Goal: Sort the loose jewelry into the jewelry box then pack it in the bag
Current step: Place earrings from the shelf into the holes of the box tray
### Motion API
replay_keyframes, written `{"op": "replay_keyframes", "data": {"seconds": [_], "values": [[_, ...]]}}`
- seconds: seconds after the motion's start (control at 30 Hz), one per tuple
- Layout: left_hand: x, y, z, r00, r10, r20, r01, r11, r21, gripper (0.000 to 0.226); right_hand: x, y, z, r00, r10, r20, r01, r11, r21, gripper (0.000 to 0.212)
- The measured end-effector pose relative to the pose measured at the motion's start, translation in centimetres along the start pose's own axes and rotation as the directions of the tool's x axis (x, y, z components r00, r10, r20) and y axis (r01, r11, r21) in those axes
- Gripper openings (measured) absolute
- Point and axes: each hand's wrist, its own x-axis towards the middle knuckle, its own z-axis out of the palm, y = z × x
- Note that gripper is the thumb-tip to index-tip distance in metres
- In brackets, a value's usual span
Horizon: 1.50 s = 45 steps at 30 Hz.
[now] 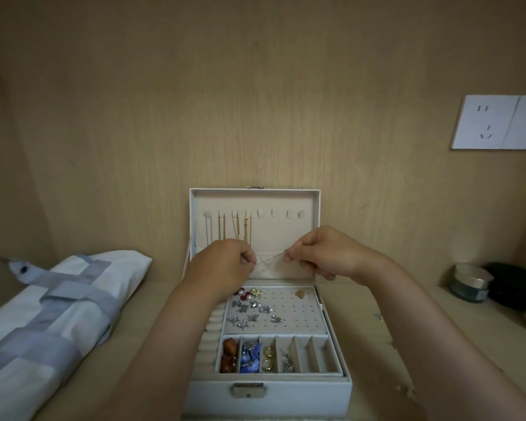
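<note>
Two hands at frame centre, left hand (225,262) and right hand (319,253), each pinch an end of one silver chain (271,260) before the open jewelry box (271,393) lid. Four of six front compartments (302,357) hold pieces; one bag (58,299) lies lower left.

The left forearm (164,344) and right forearm (422,314) are showing bare down to the picture's lower edge; the left grip (225,264) and right grip (319,253) are going bare too.
</note>
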Motion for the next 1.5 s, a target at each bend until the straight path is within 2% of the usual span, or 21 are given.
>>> {"op": "replay_keyframes", "data": {"seconds": [0.1,0.2,0.27,0.4,0.6,0.8,0.9,1.03,1.2,1.27,1.37,1.5], "values": [[-0.1,0.1,-0.1,1.000,-0.002,0.027,0.001,0.999,0.038,0.016,0.1,0.0,0.0,0.999,-0.015,-0.032,0.012,0.995,-0.099,0.020],[0.1,0.4,-0.1,1.000,0.003,0.026,-0.005,0.998,0.056,0.018,0.2,-0.1,0.5,0.997,-0.061,-0.053,0.054,0.991,-0.122,0.020],[0.2,0.9,-0.2,1.000,0.029,0.011,-0.028,0.999,-0.029,0.018,0.3,-0.2,0.8,0.995,-0.077,-0.063,0.072,0.994,-0.080,0.019],[0.0,2.4,-0.1,0.999,0.035,0.041,-0.019,0.937,-0.349,0.012,0.4,-0.4,1.0,0.992,-0.070,-0.102,0.077,0.995,0.070,0.017],[0.2,2.4,0.3,1.000,-0.029,0.003,0.026,0.858,-0.513,0.010,0.5,-0.2,0.6,0.988,-0.075,-0.137,0.106,0.967,0.230,0.020],[-0.2,3.3,0.8,0.998,-0.053,0.036,0.064,0.777,-0.627,0.005,0.5,-0.2,0.5,0.981,-0.084,-0.174,0.127,0.958,0.258,0.020],[-0.3,3.0,0.7,0.996,-0.082,0.020,0.077,0.798,-0.597,0.002,0.2,0.0,-0.4,0.984,-0.061,-0.167,0.096,0.974,0.207,0.015],[0.0,2.0,0.8,0.992,-0.122,-0.031,0.095,0.886,-0.454,0.009,-0.1,0.5,-1.5,0.991,-0.026,-0.129,0.026,1.000,0.004,0.010],[-0.1,1.9,0.9,0.994,-0.102,0.038,0.108,0.944,-0.311,0.010,0.1,0.5,-1.0,0.989,-0.049,-0.137,0.041,0.997,-0.063,0.024],[-0.2,2.5,0.7,0.997,-0.064,0.053,0.079,0.926,-0.369,0.017,0.1,0.1,-0.5,0.989,-0.075,-0.127,0.069,0.996,-0.050,0.032],[-0.1,3.7,0.3,0.995,0.016,0.099,0.040,0.843,-0.536,0.028,0.2,-0.3,0.2,0.991,-0.102,-0.090,0.105,0.994,0.032,0.037],[0.0,3.4,0.2,0.999,0.027,0.027,-0.009,0.865,-0.501,0.012,0.1,-0.5,0.5,0.989,-0.128,-0.070,0.134,0.987,0.092,0.034]]}}
